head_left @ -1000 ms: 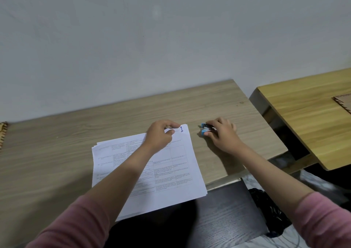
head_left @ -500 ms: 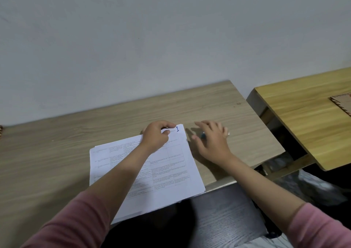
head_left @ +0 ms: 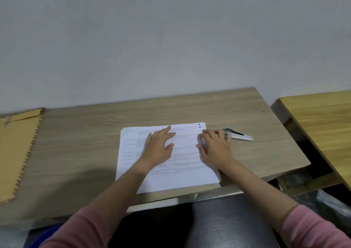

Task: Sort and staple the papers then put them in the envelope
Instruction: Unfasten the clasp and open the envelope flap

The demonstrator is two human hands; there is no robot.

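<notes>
A stack of white printed papers [head_left: 182, 173] lies flat on the grey-brown wood-grain desk [head_left: 91, 145], near its front edge, with a blue handwritten "1" at the far right corner of the top sheet. The left hand [head_left: 159, 148] rests palm down on the upper middle of the stack, fingers spread and extended, gripping nothing. The right hand [head_left: 215, 149] lies over the stack's right edge, palm down with the fingers loosely curled toward the paper; it is not closed around anything, though whether its fingertips are lifting the sheet edge cannot be told. Both forearms come out of pink sleeves [head_left: 313, 230].

A small silver stapler with a blue and black top [head_left: 238, 134] sits on the desk just beside the right hand, on its far right side, outside the hand's hold and off the papers. A tan cardboard envelope with a notched, serrated edge [head_left: 17, 149] lies flat at the desk's left end, well apart from the papers and both hands. A second, yellower wooden table [head_left: 322, 126] stands to the right, separated from the desk by a dark gap.
</notes>
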